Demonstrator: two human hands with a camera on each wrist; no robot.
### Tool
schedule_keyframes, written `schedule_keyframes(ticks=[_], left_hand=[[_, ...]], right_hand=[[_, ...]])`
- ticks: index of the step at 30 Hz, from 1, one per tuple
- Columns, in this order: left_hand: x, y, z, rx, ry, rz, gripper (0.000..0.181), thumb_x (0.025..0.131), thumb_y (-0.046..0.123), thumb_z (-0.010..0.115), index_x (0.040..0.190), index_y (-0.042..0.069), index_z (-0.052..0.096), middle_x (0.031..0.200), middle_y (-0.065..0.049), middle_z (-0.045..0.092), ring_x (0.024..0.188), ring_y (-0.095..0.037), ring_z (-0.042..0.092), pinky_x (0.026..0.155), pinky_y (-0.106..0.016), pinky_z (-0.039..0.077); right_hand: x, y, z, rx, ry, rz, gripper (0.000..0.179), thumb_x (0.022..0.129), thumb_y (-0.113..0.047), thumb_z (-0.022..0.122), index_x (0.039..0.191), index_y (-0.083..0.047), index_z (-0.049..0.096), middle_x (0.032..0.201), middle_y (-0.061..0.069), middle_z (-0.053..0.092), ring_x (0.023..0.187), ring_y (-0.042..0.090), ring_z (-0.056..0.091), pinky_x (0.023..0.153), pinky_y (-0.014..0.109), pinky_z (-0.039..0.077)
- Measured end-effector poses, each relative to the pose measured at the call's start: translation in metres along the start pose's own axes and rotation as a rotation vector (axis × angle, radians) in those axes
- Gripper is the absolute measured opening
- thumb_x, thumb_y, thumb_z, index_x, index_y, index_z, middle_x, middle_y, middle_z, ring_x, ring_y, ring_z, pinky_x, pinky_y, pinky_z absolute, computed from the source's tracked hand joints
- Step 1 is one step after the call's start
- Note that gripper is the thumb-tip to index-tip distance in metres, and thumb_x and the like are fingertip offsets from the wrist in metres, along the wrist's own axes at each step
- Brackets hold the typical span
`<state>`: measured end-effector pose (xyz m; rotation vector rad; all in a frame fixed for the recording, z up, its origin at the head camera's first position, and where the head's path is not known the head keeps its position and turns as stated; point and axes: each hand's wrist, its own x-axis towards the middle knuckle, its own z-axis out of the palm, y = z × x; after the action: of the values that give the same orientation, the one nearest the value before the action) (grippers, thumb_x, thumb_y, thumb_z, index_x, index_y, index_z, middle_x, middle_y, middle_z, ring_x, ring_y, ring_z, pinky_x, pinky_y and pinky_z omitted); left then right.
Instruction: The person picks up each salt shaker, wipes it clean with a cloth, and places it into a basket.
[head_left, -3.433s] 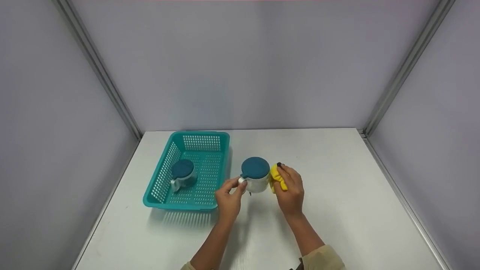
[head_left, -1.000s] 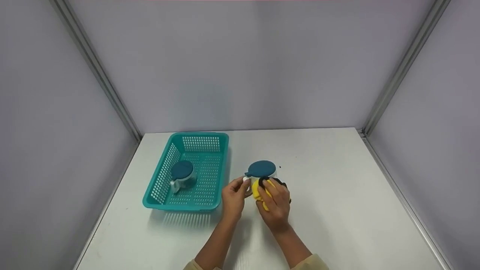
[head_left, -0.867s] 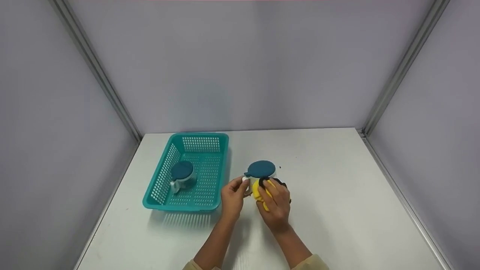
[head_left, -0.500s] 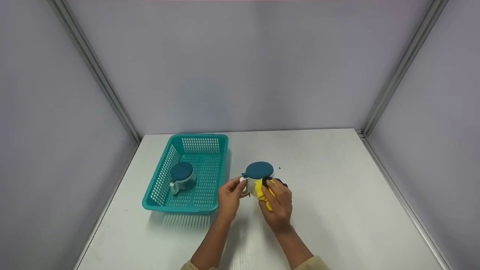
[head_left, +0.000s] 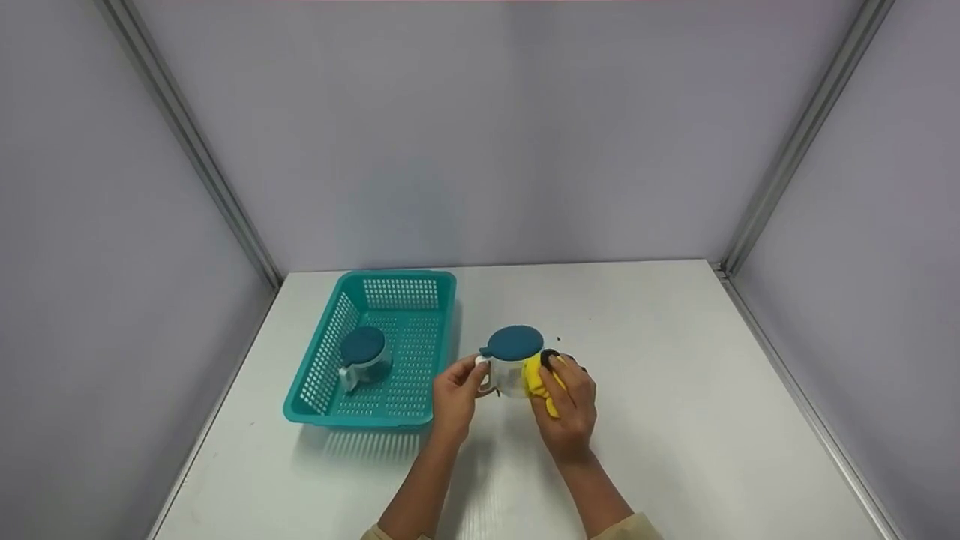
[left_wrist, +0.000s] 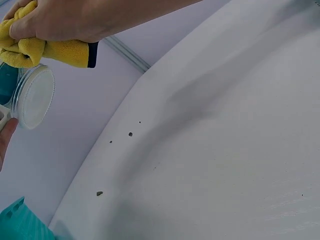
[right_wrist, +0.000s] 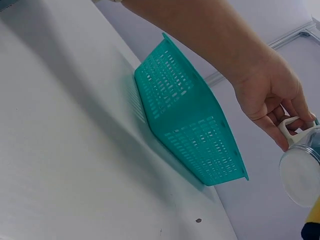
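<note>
A clear jar (head_left: 507, 377) with a flat blue lid (head_left: 515, 342) and a white handle is held up off the table in the head view. My left hand (head_left: 454, 397) pinches its handle (right_wrist: 295, 131) between thumb and fingers. My right hand (head_left: 570, 405) grips a bunched yellow cloth (head_left: 537, 379) with a dark edge, against the jar's right side. In the left wrist view the cloth (left_wrist: 60, 52) is beside the jar's pale round base (left_wrist: 38, 97). Only part of the jar shows in either wrist view.
Left of my hands a teal perforated basket (head_left: 442, 360) stands on the white table (head_left: 675, 420). A second blue-lidded jar (head_left: 367, 356) sits inside it. Small dark specks (left_wrist: 130, 134) lie on the table. Grey walls (head_left: 495, 150) enclose the back and sides.
The cloth has moved from the jar's right side round to its front, then back right. The jar shifted right, then slightly left again. Both hands have kept their hold.
</note>
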<state>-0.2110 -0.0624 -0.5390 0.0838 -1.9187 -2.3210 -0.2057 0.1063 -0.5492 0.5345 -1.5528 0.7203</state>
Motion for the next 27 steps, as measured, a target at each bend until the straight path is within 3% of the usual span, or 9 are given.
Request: schedule_keyframes(ticks=[12,22,27], left_hand=[[0.0,0.0,0.001,-0.01,0.0,0.026,0.027,0.095,0.021,0.067,0.111,0.0,0.069,0.104,-0.015,0.072,0.094,-0.024,0.07,0.078,-0.038,0.06],[-0.003,0.002,0.01,0.016,0.005,0.036,0.023,0.093,0.019,0.069,0.108,0.001,0.071,0.102,-0.013,0.072,0.093,-0.029,0.069,0.077,-0.036,0.06],[-0.002,0.001,0.012,0.03,0.001,0.02,0.022,0.094,0.013,0.066,0.112,0.001,0.07,0.105,-0.015,0.072,0.092,-0.024,0.07,0.079,-0.039,0.06]], right_hand=[[0.001,0.0,-0.001,0.049,0.029,0.031,0.022,0.096,-0.014,0.062,0.099,0.005,0.073,0.105,0.024,0.066,0.098,0.038,0.063,0.103,0.027,0.047],[-0.003,-0.014,0.003,0.068,-0.034,-0.045,0.02,0.094,-0.014,0.064,0.099,0.002,0.074,0.104,0.022,0.067,0.097,0.036,0.062,0.106,0.029,0.045],[-0.006,-0.022,0.004,0.077,-0.079,-0.066,0.02,0.094,-0.015,0.063,0.101,-0.001,0.075,0.107,0.019,0.068,0.1,0.035,0.062,0.106,0.031,0.044]])
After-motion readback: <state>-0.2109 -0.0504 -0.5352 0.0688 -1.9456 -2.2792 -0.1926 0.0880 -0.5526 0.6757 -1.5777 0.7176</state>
